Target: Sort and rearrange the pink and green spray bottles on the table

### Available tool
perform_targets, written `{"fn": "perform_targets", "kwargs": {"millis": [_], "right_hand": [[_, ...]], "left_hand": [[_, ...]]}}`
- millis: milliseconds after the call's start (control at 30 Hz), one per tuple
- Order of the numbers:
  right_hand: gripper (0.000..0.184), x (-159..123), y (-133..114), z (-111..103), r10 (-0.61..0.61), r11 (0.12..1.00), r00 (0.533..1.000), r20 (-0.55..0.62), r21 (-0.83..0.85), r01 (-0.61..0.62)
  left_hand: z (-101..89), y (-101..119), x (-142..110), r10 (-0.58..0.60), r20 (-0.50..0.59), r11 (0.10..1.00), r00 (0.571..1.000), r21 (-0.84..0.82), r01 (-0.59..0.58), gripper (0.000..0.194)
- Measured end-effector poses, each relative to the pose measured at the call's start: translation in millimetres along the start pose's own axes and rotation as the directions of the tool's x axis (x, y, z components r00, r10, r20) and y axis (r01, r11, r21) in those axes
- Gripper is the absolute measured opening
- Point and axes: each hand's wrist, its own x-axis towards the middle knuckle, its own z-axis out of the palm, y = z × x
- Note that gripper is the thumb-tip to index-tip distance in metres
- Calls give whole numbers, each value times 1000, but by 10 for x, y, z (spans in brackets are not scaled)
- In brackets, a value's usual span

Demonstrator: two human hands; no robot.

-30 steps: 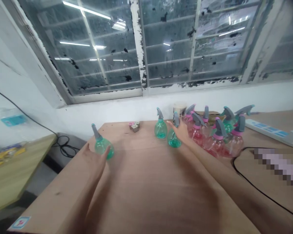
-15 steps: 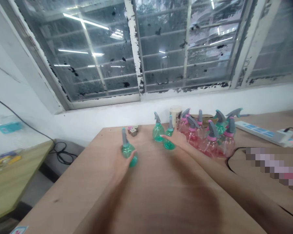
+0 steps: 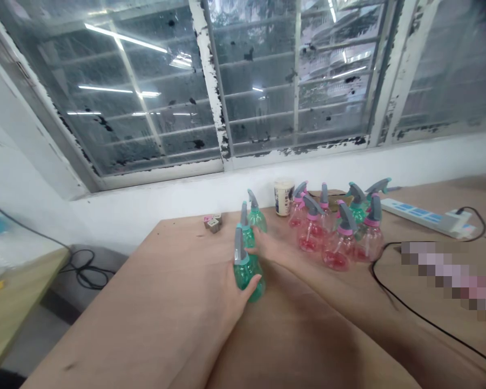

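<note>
My left hand (image 3: 237,294) is wrapped round a green spray bottle (image 3: 246,268) with a grey trigger head, standing on the wooden table (image 3: 146,324). Just behind it, my right hand (image 3: 269,247) grips a second green spray bottle (image 3: 246,232). A third green spray bottle (image 3: 256,214) stands a little farther back, touching neither hand. To the right stands a cluster of pink spray bottles (image 3: 336,240) with grey heads, and a green one (image 3: 357,204) among them at the back.
A paper cup (image 3: 284,196) stands by the wall, with small cubes (image 3: 212,222) to its left. A white power strip (image 3: 421,213) and a black cable (image 3: 409,308) lie at the right. A second table (image 3: 8,292) stands at the left, under a large window.
My left hand has carried its green bottle rightward across the table, close to the one in my right hand. My right hand has drawn its bottle left, away from the pink cluster.
</note>
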Motion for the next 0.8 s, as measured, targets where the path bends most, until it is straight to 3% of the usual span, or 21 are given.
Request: {"fn": "perform_targets", "kwargs": {"millis": [233,367,467,633,800], "right_hand": [[91,285,-127,168,-107,991,994,1,75,107],[74,75,113,153,-122,985,992,35,123,117],[56,-167,400,29,-112,983,992,51,153,103],[26,-389,793,-301,-35,983,999,24,180,30],[42,-319,919,-438,127,968,981,-150,236,-89]], "left_hand": [[25,-35,12,-37,-68,999,997,22,38,67],[49,-30,33,-73,-86,997,994,-37,70,67],[53,5,77,-125,-94,991,988,-49,121,72],[75,79,181,-117,-62,993,991,-27,115,71],[98,122,179,-118,-50,993,992,-9,118,71]]}}
